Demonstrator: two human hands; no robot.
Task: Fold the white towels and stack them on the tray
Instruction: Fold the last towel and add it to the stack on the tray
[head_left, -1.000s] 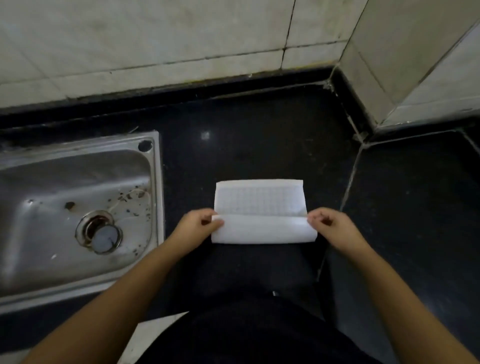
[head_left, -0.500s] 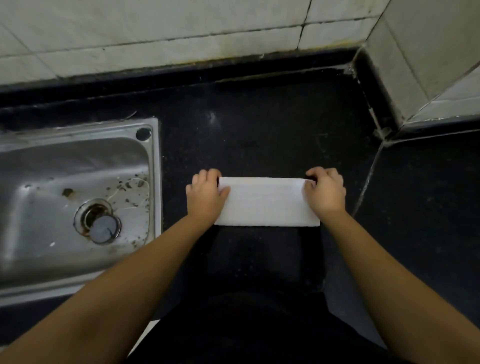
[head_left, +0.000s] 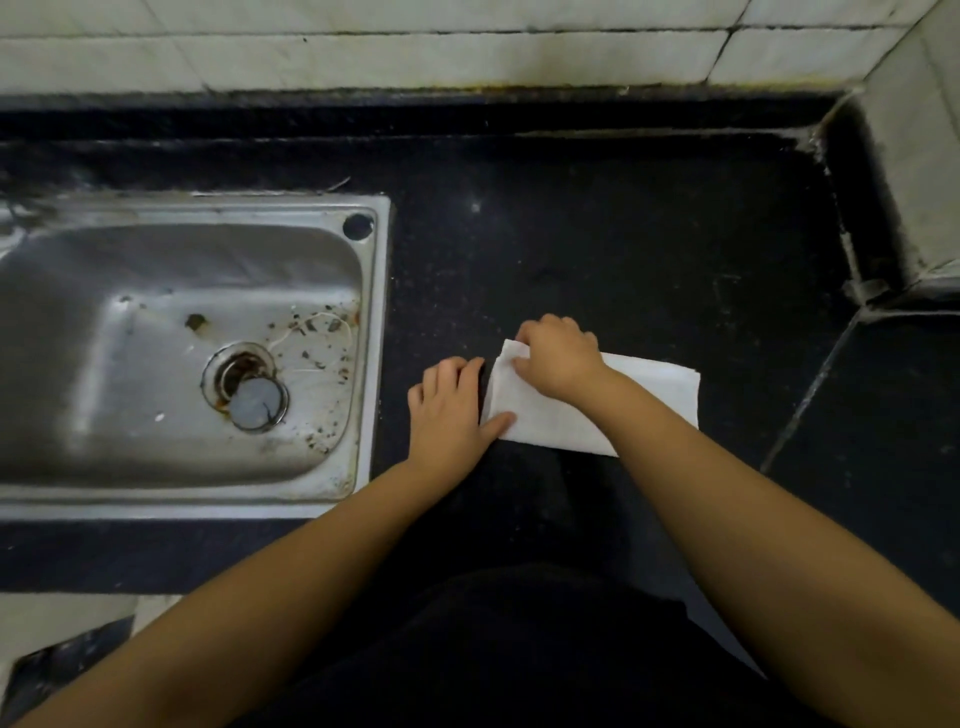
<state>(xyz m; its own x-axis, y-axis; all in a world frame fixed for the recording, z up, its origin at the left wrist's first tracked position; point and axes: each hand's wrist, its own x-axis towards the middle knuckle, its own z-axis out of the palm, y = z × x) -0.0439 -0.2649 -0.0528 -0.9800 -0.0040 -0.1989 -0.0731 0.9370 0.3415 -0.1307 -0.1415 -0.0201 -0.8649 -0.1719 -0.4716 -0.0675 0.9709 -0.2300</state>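
Note:
A white towel (head_left: 550, 415), folded into a long strip, lies on the black countertop (head_left: 597, 249) just right of the sink. My right hand (head_left: 556, 361) reaches across to the towel's left end and pinches its far-left corner, which is slightly lifted. My left hand (head_left: 449, 410) rests flat on the counter against the towel's left edge, with its thumb pressing the near-left corner. My right forearm hides the towel's middle. No tray is in view.
A steel sink (head_left: 374, 332) with a drain (head_left: 249, 392) and food scraps fills the left. A tiled wall (head_left: 415, 47) runs along the back, and a tiled pillar (head_left: 919, 156) stands at the right corner. A seam (head_left: 810, 395) crosses the counter on the right.
The towel's near half was folded over into a strip. My right hand then left the right end and crossed to the left end, where it now grips the corner.

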